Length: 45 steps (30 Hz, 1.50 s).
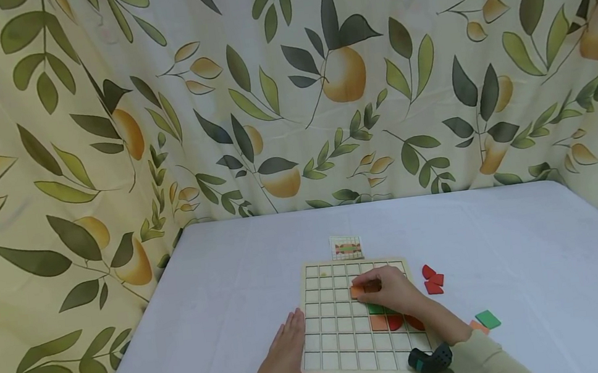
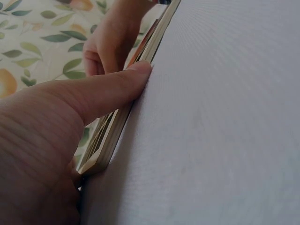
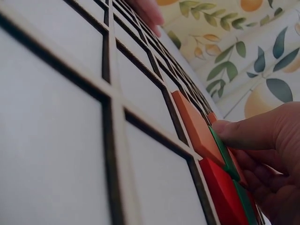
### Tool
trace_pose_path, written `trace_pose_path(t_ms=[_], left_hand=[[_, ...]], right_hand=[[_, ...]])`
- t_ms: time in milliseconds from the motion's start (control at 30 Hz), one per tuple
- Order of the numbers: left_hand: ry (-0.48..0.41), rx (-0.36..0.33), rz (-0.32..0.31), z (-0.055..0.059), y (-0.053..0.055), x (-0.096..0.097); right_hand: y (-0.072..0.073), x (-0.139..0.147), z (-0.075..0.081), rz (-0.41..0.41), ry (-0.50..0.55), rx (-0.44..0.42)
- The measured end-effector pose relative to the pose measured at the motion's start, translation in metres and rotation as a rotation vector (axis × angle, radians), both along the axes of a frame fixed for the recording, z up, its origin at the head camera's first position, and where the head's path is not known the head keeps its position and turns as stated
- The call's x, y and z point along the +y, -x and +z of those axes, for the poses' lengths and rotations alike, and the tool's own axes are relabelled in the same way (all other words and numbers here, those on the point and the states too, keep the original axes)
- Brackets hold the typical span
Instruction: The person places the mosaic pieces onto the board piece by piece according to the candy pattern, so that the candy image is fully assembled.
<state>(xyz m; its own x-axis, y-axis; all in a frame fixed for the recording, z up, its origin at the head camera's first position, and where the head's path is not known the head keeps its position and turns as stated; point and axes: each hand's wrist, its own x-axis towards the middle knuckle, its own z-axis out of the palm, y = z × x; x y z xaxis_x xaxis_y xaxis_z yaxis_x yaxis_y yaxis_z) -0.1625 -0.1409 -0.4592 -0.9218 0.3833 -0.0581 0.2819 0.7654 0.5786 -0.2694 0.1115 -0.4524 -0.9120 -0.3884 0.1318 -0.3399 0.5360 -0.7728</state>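
Note:
A wooden grid board (image 1: 346,342) lies on the white table. My left hand (image 1: 282,366) rests along its left side with straight fingers, while the thumb (image 2: 115,89) presses the near edge. Over the board's upper middle, my right hand (image 1: 396,290) pinches a small orange tile (image 1: 356,292) between thumb and fingers, at a grid square. Below that hand sit a green tile (image 1: 375,309), an orange tile (image 1: 378,323) and a red piece (image 1: 395,322) in the grid. The right hand and forearm partly hide the other pieces.
A small pattern card (image 1: 346,247) lies beyond the board's far edge. Several loose red pieces (image 1: 434,285) are to the right, with a green tile (image 1: 488,319) and orange tile (image 1: 479,327) nearer me. A black wrist device (image 1: 430,360) overlaps the board's near right corner. Patterned curtain (image 1: 287,88) hangs behind.

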Motion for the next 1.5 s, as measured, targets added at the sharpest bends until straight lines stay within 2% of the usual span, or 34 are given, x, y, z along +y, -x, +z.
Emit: trace_pose_path(t_ms=[333, 633, 1100, 1167, 1367, 1500], left_hand=[[0.003, 0.004, -0.003, 0.0, 0.0, 0.0], [-0.002, -0.005, -0.008, 0.0, 0.0, 0.0], [0.001, -0.002, -0.007, 0.002, 0.0, 0.002], [-0.001, -0.002, -0.008, 0.002, 0.0, 0.002], [-0.005, -0.008, -0.001, 0.001, -0.001, 0.001], [-0.003, -0.005, 0.005, -0.001, 0.0, 0.001]], right_hand=[[-0.004, -0.001, 0.001, -0.026, -0.018, 0.016], [-0.006, 0.001, 0.001, 0.016, -0.008, 0.059], [-0.007, 0.003, 0.003, 0.027, -0.013, 0.077], [-0.007, 0.003, 0.003, 0.02, -0.002, 0.064], [-0.008, 0.003, 0.005, -0.072, 0.064, 0.003], [-0.011, 0.006, 0.005, -0.066, 0.05, 0.049]])
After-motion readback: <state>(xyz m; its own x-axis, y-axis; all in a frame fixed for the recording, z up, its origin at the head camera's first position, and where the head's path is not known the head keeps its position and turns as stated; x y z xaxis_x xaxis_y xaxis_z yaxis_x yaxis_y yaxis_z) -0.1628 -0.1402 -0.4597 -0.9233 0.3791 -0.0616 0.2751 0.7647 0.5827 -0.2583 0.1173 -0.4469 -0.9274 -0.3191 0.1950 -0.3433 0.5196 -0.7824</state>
